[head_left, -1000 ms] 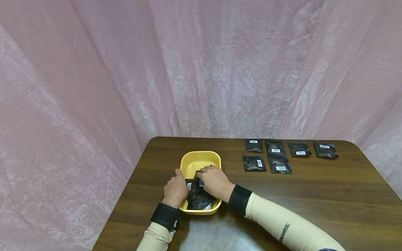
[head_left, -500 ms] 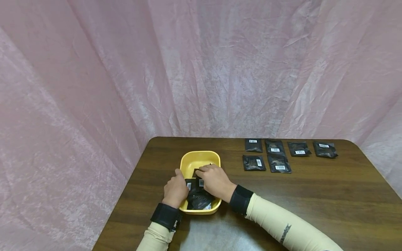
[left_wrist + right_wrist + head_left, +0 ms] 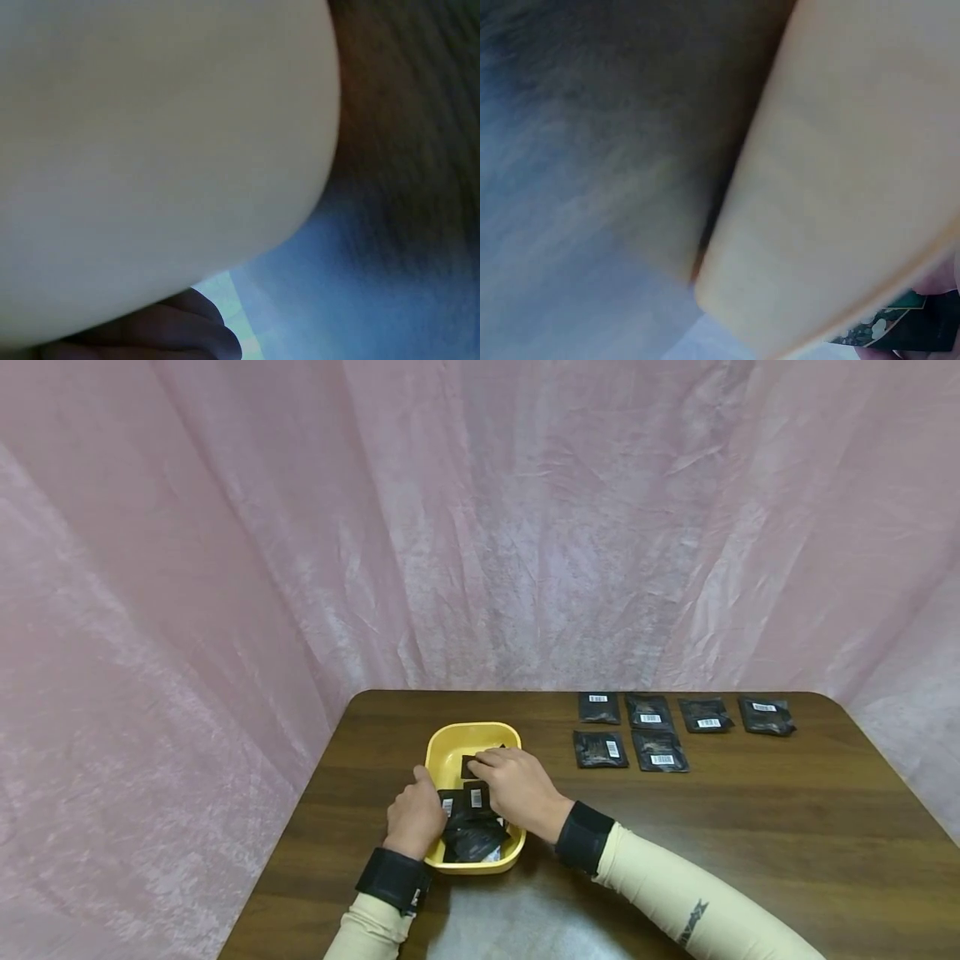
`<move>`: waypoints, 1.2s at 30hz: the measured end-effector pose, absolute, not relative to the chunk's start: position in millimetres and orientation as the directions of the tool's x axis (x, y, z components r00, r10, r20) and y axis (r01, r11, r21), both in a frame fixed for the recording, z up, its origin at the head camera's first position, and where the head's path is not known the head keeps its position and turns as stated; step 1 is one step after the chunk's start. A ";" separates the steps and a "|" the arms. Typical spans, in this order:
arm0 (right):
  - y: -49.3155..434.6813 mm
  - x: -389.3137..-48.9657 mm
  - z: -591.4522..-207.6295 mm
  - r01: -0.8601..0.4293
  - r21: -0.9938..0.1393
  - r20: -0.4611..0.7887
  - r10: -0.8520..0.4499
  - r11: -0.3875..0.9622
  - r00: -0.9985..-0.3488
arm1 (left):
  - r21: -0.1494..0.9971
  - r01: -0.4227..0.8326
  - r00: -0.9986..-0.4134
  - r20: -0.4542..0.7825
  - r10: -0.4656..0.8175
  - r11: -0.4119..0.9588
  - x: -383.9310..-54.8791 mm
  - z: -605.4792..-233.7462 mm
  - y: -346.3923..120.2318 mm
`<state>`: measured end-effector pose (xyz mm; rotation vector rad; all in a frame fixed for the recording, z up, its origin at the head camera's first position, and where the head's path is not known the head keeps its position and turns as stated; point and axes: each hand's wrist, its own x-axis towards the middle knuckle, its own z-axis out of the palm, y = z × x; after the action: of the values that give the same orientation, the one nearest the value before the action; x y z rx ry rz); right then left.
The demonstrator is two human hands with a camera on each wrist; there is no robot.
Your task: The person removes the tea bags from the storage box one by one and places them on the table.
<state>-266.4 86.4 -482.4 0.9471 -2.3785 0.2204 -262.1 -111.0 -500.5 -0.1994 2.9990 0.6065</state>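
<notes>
A yellow plastic bin (image 3: 474, 732) stands on the table's left half, with several black packets (image 3: 474, 842) with white barcode labels heaped in its near part. My left hand (image 3: 416, 817) grips the bin's left rim, its fingers over the edge and mostly hidden. Reaching over the right rim, my right hand (image 3: 519, 787) pinches a small black packet (image 3: 468, 767) above the heap. In the right wrist view, a dark packet (image 3: 915, 322) with a green printed patch shows between the fingertips. The left wrist view shows mostly blurred palm and some curled fingers (image 3: 187, 330).
Several more black packets (image 3: 660, 752) lie in two loose rows at the back right of the brown wooden table (image 3: 735, 827). A pink curtain (image 3: 480, 527) hangs behind the table's far edge.
My right hand has drawn slightly up and back from the heap, and the packet at its fingertips now shows apart from the others. The left hand keeps its place on the rim.
</notes>
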 end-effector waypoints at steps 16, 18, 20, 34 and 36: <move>232.0 -243.5 -456.9 -0.499 -0.064 0.806 -0.250 0.864 -0.536 | 0.377 -0.118 -0.992 -0.094 -0.088 0.919 -261.2 -498.9 -96.1; 258.8 -239.8 -456.6 -0.431 -0.088 0.790 -0.201 0.898 -0.579 | 0.374 -0.128 -0.990 -0.107 -0.094 0.918 -260.4 -498.0 -95.8; 285.0 -234.9 -457.4 -0.357 -0.111 0.762 -0.151 0.927 -0.630 | 0.377 -0.138 -0.988 -0.120 -0.099 0.916 -259.3 -497.2 -96.1; 393.0 -195.4 -482.2 -0.090 -0.109 0.424 -0.036 0.990 -0.905 | 0.381 -0.154 -0.984 -0.147 -0.105 0.912 -254.5 -495.3 -97.0; 395.8 -193.5 -485.8 -0.072 -0.143 0.365 -0.015 0.987 -0.931 | 0.383 -0.154 -0.984 -0.144 -0.105 0.911 -254.3 -495.3 -98.2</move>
<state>-193.5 395.8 -485.8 0.0630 -2.7607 0.2169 -254.3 -98.2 -495.3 -0.2009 2.9527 0.6057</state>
